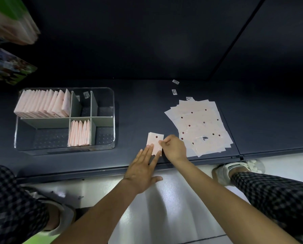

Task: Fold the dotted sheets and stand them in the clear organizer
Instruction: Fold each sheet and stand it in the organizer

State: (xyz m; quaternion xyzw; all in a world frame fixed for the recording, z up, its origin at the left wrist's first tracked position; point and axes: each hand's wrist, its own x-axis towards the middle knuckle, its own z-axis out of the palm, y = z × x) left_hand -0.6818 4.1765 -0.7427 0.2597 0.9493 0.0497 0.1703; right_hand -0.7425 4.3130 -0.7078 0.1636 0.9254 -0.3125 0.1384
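**Folding under way, organizer partly filled**

Sheet [155, 143] half-folded on shelf [138, 106], just right of organizer [64, 150], near front edge. Left hand [143, 171] flat, fingers straight and spread, fingertips pressing sheet's near end. Right hand [173, 147] curled, pinching sheet's right edge between thumb and fingers. One dark dot showing on sheet's top face.

Done so far, judging by organizer: back-left compartment packed with standing row [43, 104] of folded pink sheets, leaning slightly; front-middle compartment holding shorter row [79, 132], also upright. Other compartments without sheets: front-left, front-right and two narrow back ones, as far as visible through clear walls and grey dividers.

Left to do: loose pile [200, 125] of unfolded dotted sheets fanned out well right of organizer, just beyond right hand; exact count not readable, but clearly several. Two small labels [174, 87] lying behind pile, apart from it.

Likely stage: creasing current sheet, not yet lifted toward organizer. Roughly past halfway by look of filled rows against remaining pile, though pile's depth uncertain. Room plainly remaining in organizer for rest.
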